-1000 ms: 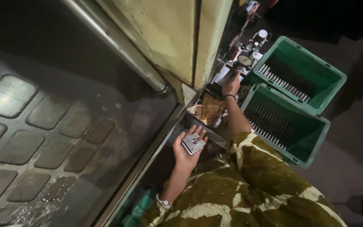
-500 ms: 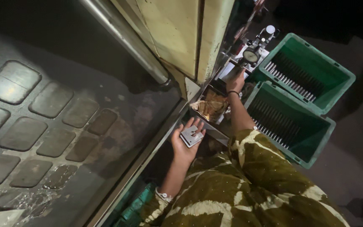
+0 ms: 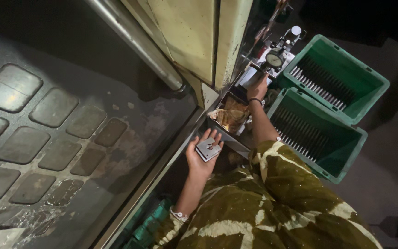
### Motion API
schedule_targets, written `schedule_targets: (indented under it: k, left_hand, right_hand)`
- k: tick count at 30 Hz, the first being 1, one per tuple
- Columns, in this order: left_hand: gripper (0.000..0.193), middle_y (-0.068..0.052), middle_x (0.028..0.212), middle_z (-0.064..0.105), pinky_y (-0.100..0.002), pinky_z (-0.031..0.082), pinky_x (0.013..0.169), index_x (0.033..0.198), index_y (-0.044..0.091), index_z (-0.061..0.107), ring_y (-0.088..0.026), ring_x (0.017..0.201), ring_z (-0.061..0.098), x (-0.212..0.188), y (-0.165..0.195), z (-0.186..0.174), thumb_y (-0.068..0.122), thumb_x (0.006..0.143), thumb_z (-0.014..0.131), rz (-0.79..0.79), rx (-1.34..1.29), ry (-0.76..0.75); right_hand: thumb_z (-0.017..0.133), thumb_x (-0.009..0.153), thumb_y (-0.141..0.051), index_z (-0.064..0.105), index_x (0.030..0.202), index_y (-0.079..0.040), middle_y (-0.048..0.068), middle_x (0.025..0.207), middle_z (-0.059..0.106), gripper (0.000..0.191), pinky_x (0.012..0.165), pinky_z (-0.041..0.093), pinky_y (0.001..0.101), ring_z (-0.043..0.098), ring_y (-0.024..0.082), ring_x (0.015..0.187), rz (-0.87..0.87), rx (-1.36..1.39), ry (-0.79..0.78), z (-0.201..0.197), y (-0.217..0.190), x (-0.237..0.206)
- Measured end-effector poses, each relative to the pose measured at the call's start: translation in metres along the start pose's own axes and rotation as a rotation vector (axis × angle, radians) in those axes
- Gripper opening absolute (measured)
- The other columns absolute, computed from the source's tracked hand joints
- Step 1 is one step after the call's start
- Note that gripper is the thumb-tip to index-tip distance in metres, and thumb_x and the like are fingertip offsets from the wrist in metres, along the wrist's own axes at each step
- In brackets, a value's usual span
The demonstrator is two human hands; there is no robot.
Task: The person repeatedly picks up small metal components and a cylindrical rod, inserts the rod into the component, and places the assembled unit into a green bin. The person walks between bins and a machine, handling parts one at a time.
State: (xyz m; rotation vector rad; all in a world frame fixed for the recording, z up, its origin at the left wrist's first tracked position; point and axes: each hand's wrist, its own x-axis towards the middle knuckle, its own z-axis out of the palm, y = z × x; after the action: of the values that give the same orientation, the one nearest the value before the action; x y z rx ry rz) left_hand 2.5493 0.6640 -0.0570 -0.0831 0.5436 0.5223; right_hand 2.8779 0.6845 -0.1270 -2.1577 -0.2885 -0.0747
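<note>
One grey metal part (image 3: pixel 207 149) flat on upturned left hand (image 3: pixel 201 157)

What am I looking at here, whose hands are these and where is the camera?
The camera sits on a person's head and looks down, so both arms belong to that person, in olive patterned sleeves. The left hand lies palm up with a small flat grey metal piece resting in it, the fingers loosely open. The right hand reaches forward to a round dial gauge on a stand; its grip is hidden from here. Beside it are two green plastic crates with slotted racks inside. A tray of crumpled brownish cloth lies between the hands. On the left is a dark floor with raised square tiles and a pale machine cabinet.
</note>
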Motion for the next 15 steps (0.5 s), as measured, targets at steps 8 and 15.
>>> schedule_targets:
  k: [8, 15]
  left_hand:
    - [0.060, -0.020, 0.144, 0.057, -0.051, 0.046, 0.106, 0.140, -0.001, 0.054, -0.037, 0.132, 0.055, 0.001, 0.002, -0.001, 0.038, 0.095, 0.052, 0.008, -0.004, -0.005]
    - [0.059, -0.019, 0.140, 0.060, -0.051, 0.045, 0.108, 0.140, 0.000, 0.053, -0.037, 0.132, 0.056, 0.006, 0.002, -0.005, 0.037, 0.094, 0.053, 0.003, -0.015, -0.039]
  right_hand:
    - [0.057, 0.098, -0.011, 0.044, 0.144, -0.011, 0.031, 0.107, 0.068, 0.048, 0.082, 0.049, 0.0568, 0.062, 0.054, 0.101, -0.016, 0.025, 0.046, 0.003, -0.003, 0.000]
    - [0.057, 0.096, -0.011, 0.045, 0.142, -0.006, 0.032, 0.106, 0.068, 0.048, 0.081, 0.050, 0.0559, 0.062, 0.054, 0.100, -0.034, 0.054, 0.050, 0.001, -0.011, -0.002]
